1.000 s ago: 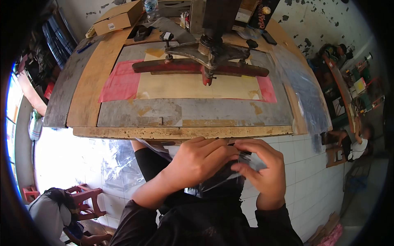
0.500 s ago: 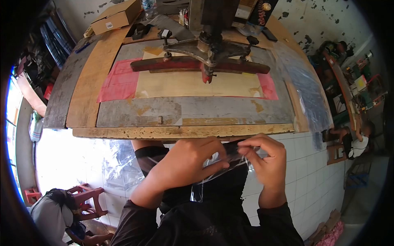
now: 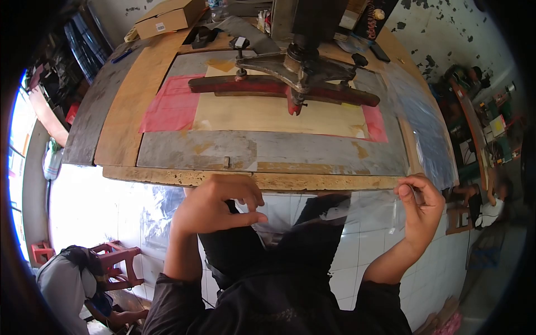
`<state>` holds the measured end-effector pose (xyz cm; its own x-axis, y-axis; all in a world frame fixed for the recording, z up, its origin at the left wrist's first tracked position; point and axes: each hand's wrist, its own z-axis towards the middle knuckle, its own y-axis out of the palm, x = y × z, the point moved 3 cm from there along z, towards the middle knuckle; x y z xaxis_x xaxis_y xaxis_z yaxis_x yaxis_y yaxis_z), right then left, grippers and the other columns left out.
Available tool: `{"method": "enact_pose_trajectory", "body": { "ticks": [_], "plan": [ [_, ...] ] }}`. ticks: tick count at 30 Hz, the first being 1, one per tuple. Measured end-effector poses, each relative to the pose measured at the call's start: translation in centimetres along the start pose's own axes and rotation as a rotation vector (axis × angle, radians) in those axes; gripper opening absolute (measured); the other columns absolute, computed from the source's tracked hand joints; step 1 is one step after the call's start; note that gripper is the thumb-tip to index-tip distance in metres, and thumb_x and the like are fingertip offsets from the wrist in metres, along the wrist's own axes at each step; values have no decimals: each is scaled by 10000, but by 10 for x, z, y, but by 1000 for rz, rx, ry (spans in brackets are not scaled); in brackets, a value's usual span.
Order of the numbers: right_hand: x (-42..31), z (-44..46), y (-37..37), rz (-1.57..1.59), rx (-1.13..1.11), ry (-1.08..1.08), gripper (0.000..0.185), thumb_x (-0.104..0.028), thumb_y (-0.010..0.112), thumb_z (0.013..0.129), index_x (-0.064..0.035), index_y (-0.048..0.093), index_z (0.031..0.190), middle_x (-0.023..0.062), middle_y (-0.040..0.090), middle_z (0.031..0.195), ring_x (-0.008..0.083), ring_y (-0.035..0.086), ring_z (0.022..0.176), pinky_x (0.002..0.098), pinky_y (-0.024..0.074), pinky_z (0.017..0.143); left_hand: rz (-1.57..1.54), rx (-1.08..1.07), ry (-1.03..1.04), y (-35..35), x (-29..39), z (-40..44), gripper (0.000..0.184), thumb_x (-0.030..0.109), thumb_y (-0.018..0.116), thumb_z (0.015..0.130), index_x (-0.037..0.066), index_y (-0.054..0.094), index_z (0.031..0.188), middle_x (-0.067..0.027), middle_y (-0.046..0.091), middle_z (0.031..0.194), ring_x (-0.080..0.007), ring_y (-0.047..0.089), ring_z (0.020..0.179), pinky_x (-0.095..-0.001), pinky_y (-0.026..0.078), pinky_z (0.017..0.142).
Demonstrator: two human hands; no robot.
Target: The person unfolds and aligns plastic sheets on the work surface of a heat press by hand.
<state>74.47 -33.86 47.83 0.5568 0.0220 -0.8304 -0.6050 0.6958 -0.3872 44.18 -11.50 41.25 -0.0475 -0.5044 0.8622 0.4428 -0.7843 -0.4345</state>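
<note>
Two bare hands worked just in front of the bench, with a sheet of clear, glossy plastic film (image 3: 368,215) spread between them above the person's black-clothed lap. The right hand (image 3: 422,204) pinched the film's far edge, thumb and forefinger closed together near the bench's pale, worn wooden front edge (image 3: 335,182). The left hand (image 3: 220,204) was curved, a narrow gap showing between thumb and fingertips — whether it touched the film, I could not tell.

Beyond them, a flat grey plate (image 3: 329,153) bore a long cream-coloured sheet (image 3: 279,116), with translucent pink-red material (image 3: 170,106) showing at both ends. Above that stood a dark metal press head with a red-and-black crossbar (image 3: 240,85). More clear plastic sheeting (image 3: 435,151) hung over the bench's right side — well apart from a brown cardboard box (image 3: 170,18) at the back left.
</note>
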Motion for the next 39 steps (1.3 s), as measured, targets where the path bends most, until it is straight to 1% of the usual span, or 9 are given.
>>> {"method": "enact_pose_trajectory", "body": {
  "ticks": [8, 11, 14, 17, 22, 25, 30, 32, 39],
  "plan": [
    [7, 16, 2, 15, 71, 20, 175, -119, 780, 984, 44, 725, 1012, 42, 695, 885, 111, 645, 825, 245, 484, 762, -41, 10, 38, -15, 0, 9, 214, 78, 875, 843, 29, 688, 752, -78, 780, 905, -210, 747, 808, -330, 571, 724],
    [22, 29, 10, 28, 67, 52, 172, -126, 764, 1004, 40, 733, 1036, 30, 704, 900, 103, 645, 836, 242, 485, 759, -20, 143, -127, -20, -2, 11, 153, 50, 851, 877, 23, 711, 930, -70, 775, 855, -145, 735, 795, -307, 562, 717],
    [58, 46, 31, 21, 62, 92, 187, -145, 758, 1016, 36, 739, 1057, 22, 708, 909, 89, 641, 842, 232, 482, 757, -197, 368, -239, -35, -7, 16, 408, 32, 790, 952, 25, 622, 1324, -94, 777, 850, -103, 721, 783, -280, 558, 727],
    [92, 64, 61, 8, 17, 71, 205, -169, 750, 1024, 33, 744, 1063, 12, 708, 887, 62, 606, 795, 220, 469, 723, -137, 377, -327, -47, -25, 24, 364, 63, 779, 971, 23, 647, 1308, -102, 785, 852, -105, 714, 769, -271, 550, 724],
    [131, 75, 96, 30, -124, 151, 205, -176, 717, 1043, 27, 742, 1043, 2, 700, 834, 63, 552, 715, 232, 446, 669, 14, 453, -429, -46, -75, 24, 204, 188, 782, 1000, -13, 744, 991, -19, 738, 763, -28, 584, 691, -231, 460, 635],
    [137, 71, 101, 27, -124, 183, 212, -177, 699, 1053, 32, 734, 1031, 22, 705, 836, 72, 556, 716, 241, 457, 677, -26, 497, -417, -42, -78, 22, 199, 176, 781, 1001, -15, 737, 972, -16, 732, 757, -26, 584, 689, -233, 458, 628],
    [134, 71, 99, 94, -95, 209, 210, -173, 668, 1070, 22, 729, 1021, 34, 706, 840, 81, 569, 747, 241, 466, 711, -138, 595, -411, -38, -70, 26, 160, 105, 767, 998, -11, 726, 1098, -26, 751, 797, -35, 646, 723, -225, 474, 650],
    [135, 71, 99, 85, -98, 223, 208, -169, 666, 1071, 21, 728, 1016, 34, 705, 843, 82, 569, 750, 241, 464, 711, -96, 506, -338, -40, -71, 24, 282, 84, 763, 993, -12, 691, 1248, -50, 773, 864, -57, 700, 807, -229, 500, 686],
    [139, 71, 96, 193, -96, 231, 204, -177, 673, 1070, 13, 721, 1014, 41, 704, 876, 90, 573, 767, 248, 465, 737, -155, 436, -244, -38, -76, 19, 344, 7, 681, 1013, -16, 649, 1355, -97, 798, 1010, -101, 733, 968, -244, 529, 733]
  ]
}}
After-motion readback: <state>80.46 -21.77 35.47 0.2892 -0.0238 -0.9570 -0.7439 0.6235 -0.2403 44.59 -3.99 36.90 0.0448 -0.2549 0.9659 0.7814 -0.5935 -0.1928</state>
